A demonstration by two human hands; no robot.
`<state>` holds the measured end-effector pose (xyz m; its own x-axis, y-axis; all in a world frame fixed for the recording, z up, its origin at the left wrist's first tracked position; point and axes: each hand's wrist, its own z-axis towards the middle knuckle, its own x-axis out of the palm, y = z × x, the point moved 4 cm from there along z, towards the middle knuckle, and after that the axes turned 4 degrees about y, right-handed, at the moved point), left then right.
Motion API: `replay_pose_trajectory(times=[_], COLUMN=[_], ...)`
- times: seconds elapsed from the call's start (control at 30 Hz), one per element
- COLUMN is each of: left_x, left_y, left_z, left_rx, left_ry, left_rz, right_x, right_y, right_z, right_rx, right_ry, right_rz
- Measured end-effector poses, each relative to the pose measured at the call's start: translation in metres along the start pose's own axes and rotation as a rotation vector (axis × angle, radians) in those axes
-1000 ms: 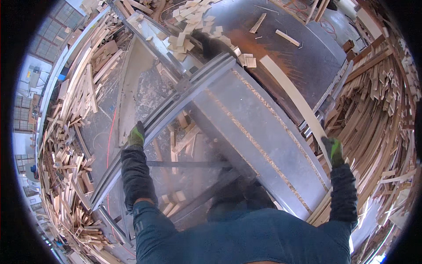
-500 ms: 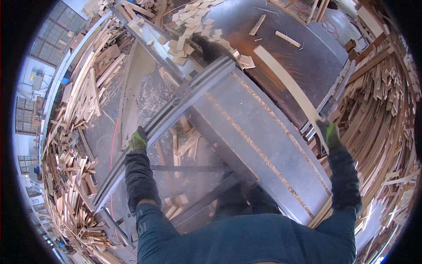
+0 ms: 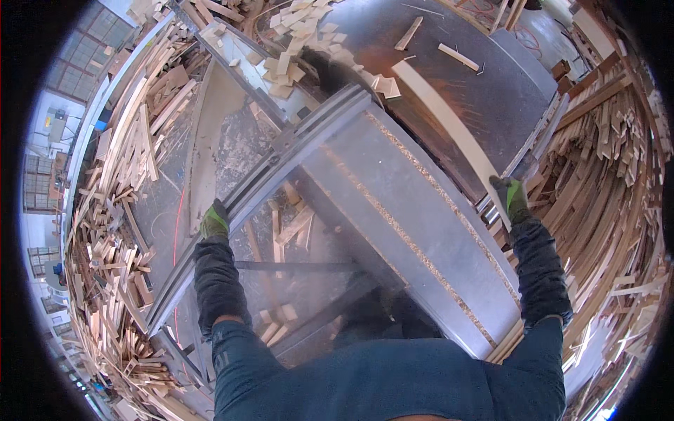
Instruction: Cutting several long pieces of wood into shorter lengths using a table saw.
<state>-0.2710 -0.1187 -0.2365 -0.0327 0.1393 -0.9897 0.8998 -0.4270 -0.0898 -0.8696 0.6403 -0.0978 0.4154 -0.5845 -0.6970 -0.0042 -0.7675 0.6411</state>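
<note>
My right hand [image 3: 514,201], in a green and black glove, is closed on the near end of a long, pale wooden board [image 3: 449,116]. The board slants away to the far left, along the edge of a dark, rust-stained metal table [image 3: 505,98]. On the left, my gloved left hand [image 3: 215,220] grips a grooved metal rail [image 3: 281,152]; its fingertips are partly hidden. Between my arms lies a sliding grey metal table panel [image 3: 400,182] with sawdust-filled grooves, joined to the rail at its far end.
Small wood offcuts [image 3: 284,70] are heaped beyond the rail. A big stack of wooden strips [image 3: 597,182] rises on the right, and scrap wood [image 3: 126,281] piles up on the left. A red hose [image 3: 179,224] runs over the floor. Two loose sticks [image 3: 458,56] lie on the dark table.
My right hand and the board have shifted slightly forward and to the left. My left hand keeps its hold on the rail, and the whole view has moved a little.
</note>
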Motion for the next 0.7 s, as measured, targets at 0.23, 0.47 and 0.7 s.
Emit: replay_pose_trajectory(times=[0.23,0.47,0.7], left_x=[-0.002,-0.024,-0.041], left_y=[0.018,0.025,0.03], left_z=[0.004,-0.014,-0.012], left_rx=[0.038,-0.021,-0.049], left_ry=[-0.028,-0.066,-0.08], left_rz=[-0.006,0.021,0.041], right_x=[-0.051,-0.028,0.007], right_y=[-0.063,-0.065,0.028], right_z=[-0.05,-0.015,0.082], right_rx=[0.031,0.04,-0.006], right_ry=[0.089,0.267,0.1], right_rz=[-0.051,0.066,0.056])
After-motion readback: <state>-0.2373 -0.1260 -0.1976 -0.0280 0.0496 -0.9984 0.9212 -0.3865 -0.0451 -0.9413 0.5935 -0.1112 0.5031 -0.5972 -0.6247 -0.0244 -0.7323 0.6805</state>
